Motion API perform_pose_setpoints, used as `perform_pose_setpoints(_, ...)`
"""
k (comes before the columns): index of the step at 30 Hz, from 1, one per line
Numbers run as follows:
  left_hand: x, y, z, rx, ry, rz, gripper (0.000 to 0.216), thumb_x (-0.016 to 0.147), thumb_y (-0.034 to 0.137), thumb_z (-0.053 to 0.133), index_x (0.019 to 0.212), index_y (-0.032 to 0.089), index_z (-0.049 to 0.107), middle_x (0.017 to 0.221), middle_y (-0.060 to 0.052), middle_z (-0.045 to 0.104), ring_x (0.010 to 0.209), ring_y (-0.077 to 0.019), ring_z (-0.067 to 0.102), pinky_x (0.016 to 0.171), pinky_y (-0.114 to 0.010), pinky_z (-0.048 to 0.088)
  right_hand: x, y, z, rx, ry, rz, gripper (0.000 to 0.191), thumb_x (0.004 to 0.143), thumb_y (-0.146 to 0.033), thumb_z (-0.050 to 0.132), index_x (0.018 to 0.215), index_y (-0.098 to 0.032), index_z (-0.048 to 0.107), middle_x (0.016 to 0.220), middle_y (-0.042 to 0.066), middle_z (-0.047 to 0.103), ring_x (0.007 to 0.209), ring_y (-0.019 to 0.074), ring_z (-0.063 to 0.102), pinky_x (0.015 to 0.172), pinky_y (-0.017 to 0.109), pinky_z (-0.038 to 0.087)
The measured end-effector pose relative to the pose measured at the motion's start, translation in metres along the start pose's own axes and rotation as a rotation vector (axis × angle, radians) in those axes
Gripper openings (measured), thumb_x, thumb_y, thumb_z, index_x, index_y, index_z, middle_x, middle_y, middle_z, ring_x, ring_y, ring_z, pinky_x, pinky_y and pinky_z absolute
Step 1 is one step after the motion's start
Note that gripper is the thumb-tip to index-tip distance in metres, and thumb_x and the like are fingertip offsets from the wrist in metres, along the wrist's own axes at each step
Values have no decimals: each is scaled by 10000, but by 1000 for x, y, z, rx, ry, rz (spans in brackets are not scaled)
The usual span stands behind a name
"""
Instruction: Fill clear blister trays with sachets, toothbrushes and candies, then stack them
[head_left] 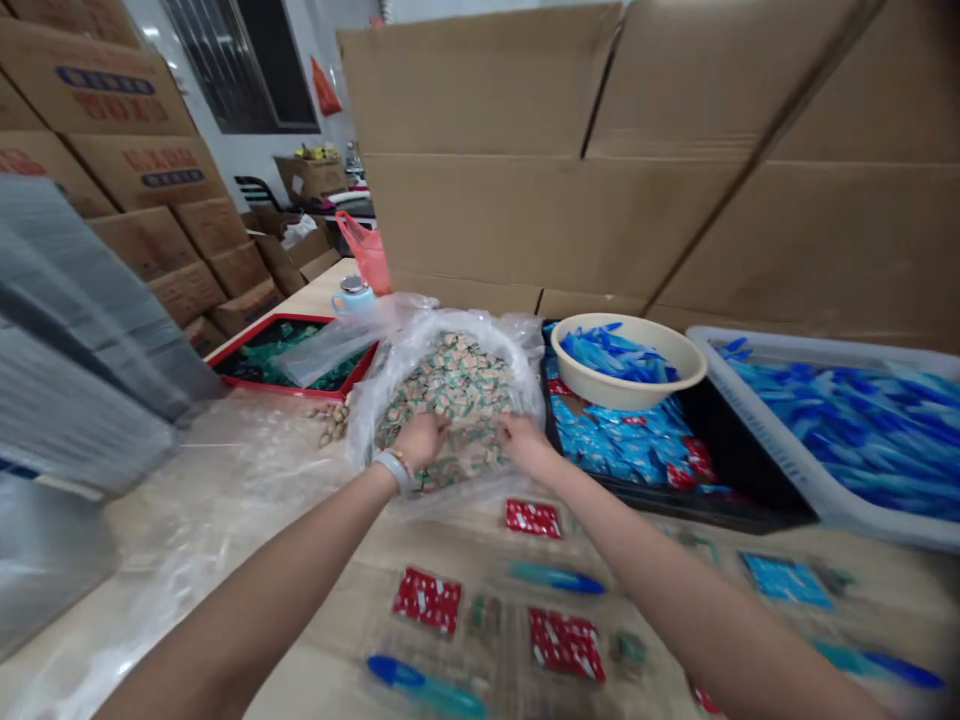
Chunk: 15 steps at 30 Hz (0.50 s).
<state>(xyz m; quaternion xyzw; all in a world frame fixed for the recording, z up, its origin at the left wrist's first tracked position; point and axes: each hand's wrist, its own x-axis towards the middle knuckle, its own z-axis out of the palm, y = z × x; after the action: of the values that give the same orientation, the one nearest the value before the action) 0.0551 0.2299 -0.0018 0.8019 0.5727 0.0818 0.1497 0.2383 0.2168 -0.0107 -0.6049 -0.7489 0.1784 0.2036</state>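
Observation:
Both hands reach over a large clear plastic bag (361,400) whose rim is rolled open. It is full of small, flat, tan-and-green pieces (457,370). My left hand (421,440), with a pale band at the wrist, has its fingers curled together at the left of the pile. Opposite it, my right hand (523,443) is pinched closed at the right side. A hazy, see-through patch lies between the fingertips; blur hides what each hand holds. Nearer me on the table lie red packets (427,600), blue pen-like items (556,578) and a blue packet (786,580).
To the right are a cream basin (630,390) of blue items, a black tray (750,505) of packets and a white tub (795,460). A red-rimmed tray (300,388) and stacked grey sheets (97,330) stand left. Cardboard (525,220) walls the back.

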Motion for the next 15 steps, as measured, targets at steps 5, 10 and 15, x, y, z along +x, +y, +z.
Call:
perform_pose_setpoints(5, 25, -5, 18, 106, -113, 92, 248, 694, 249, 526, 917, 197, 620, 874, -77, 599, 867, -211, 537, 764, -302, 379, 29, 4, 30, -232, -86, -131, 317, 744, -100, 411, 941, -224, 626, 845, 54, 589, 676, 133, 543, 594, 220, 380)
perform_pose_setpoints(10, 19, -12, 26, 112, -55, 112, 225, 707, 274, 532, 907, 202, 606, 943, -67, 547, 911, -209, 498, 791, -327, 372, 39, 4, 37, -303, -201, -161, 205, 731, -150, 476, 813, -220, 651, 840, 55, 566, 679, 142, 538, 597, 231, 372)
perform_pose_setpoints(15, 9, -16, 32, 106, -17, 98, 174, 738, 285, 515, 854, 189, 602, 976, -72, 518, 947, -213, 468, 789, -327, 367, 45, 5, 29, -282, -317, -147, 203, 734, -144, 468, 829, -192, 641, 830, 61, 583, 731, 150, 538, 636, 227, 368)
